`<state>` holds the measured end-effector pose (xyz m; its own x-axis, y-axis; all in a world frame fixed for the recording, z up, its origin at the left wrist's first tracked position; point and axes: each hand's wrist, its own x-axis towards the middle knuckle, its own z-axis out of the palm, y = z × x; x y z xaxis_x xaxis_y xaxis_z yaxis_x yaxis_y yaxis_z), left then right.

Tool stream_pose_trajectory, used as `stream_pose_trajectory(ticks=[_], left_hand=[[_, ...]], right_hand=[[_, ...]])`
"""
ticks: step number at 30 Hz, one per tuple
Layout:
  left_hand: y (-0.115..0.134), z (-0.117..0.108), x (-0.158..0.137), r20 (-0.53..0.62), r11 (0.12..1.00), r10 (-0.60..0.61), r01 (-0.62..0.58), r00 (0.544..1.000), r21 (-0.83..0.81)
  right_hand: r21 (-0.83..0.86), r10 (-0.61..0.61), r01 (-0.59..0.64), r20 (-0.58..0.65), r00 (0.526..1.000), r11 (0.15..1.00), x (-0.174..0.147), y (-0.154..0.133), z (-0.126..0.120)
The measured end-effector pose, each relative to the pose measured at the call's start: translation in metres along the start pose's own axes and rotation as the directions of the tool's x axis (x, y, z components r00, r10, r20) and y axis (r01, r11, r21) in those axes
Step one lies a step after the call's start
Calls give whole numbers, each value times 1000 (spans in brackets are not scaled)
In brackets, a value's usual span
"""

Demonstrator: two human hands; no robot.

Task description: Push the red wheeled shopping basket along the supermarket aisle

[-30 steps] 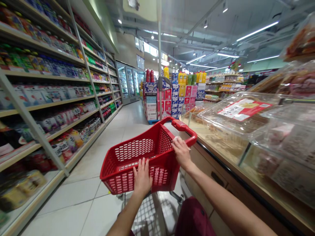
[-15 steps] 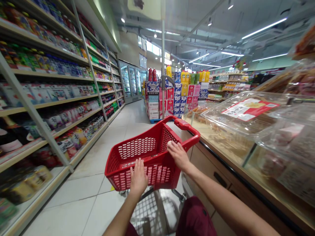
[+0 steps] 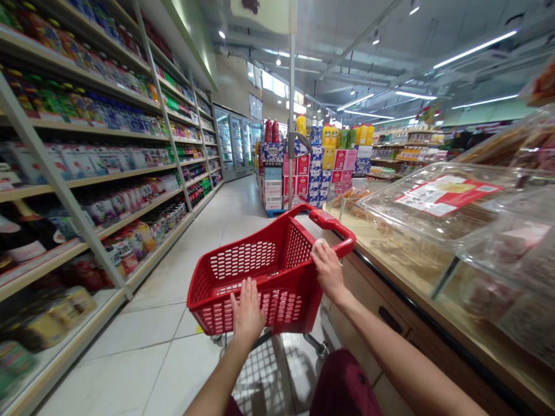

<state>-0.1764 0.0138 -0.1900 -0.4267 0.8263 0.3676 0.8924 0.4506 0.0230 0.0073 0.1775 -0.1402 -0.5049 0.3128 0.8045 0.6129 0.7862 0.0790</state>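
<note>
The cart (image 3: 281,283) stands on the floor in front of the person. The left hand (image 3: 249,312) lies flat at the cart's near side, fingers straight and almost together, holding nothing visible. The right hand (image 3: 328,266) has its fingers pressed together on a white wad (image 3: 319,243) at the cart's rim, below its handle (image 3: 327,222). Even pressure along the rim, with the left palm steadying the wheeled cart, would likely work best.

The floor (image 3: 139,335) is pale tile; shelves (image 3: 125,169) line the cart's left, a counter (image 3: 368,329) its right, stacked boxes (image 3: 302,164) beyond.
</note>
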Motion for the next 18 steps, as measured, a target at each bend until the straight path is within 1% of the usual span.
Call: stream_pose_trajectory(ticks=[1, 3, 4, 6, 8, 11, 12, 13, 15, 16, 17, 18], left_hand=[[1, 0, 0, -2, 1000, 8, -8, 1000, -1], [2, -1, 0, 7, 999, 37, -37, 999, -11], [2, -2, 1, 15, 999, 51, -51, 999, -18], [4, -3, 2, 25, 998, 58, -58, 998, -28], [5, -4, 3, 22, 998, 53, -53, 998, -31], [6, -3, 4, 10, 998, 56, -56, 998, -27], [6, -3, 4, 6, 998, 54, -54, 998, -25], [6, -2, 4, 0, 998, 50, -50, 999, -25], [6, 0, 4, -12, 999, 37, -37, 999, -28], [6, 0, 4, -16, 999, 33, -33, 999, -31], [7, 1, 4, -19, 999, 31, -32, 999, -33], [7, 1, 4, -20, 999, 30, -31, 999, -33]], right_hand=[[33, -69, 68, 11, 998, 997, -1, -3, 2], [94, -219, 213, 59, 974, 973, -3, -12, 6], [103, -252, 243, 88, 964, 965, -3, -16, 7], [78, -227, 217, 142, 963, 973, -3, -20, 9], [44, -205, 200, 181, 962, 979, 0, -17, 8], [48, -302, 299, 220, 927, 953, 6, 4, 4], [36, -299, 299, 216, 929, 954, 9, 14, 2], [6, -250, 254, 194, 949, 967, 10, 24, 0], [-81, -51, 59, 96, 994, 995, 12, 40, -2], [-110, 37, -32, 46, 998, 993, 12, 43, -2], [-119, 78, -76, 17, 997, 990, 10, 42, -1], [-109, 61, -59, 17, 998, 992, 8, 38, 1]])
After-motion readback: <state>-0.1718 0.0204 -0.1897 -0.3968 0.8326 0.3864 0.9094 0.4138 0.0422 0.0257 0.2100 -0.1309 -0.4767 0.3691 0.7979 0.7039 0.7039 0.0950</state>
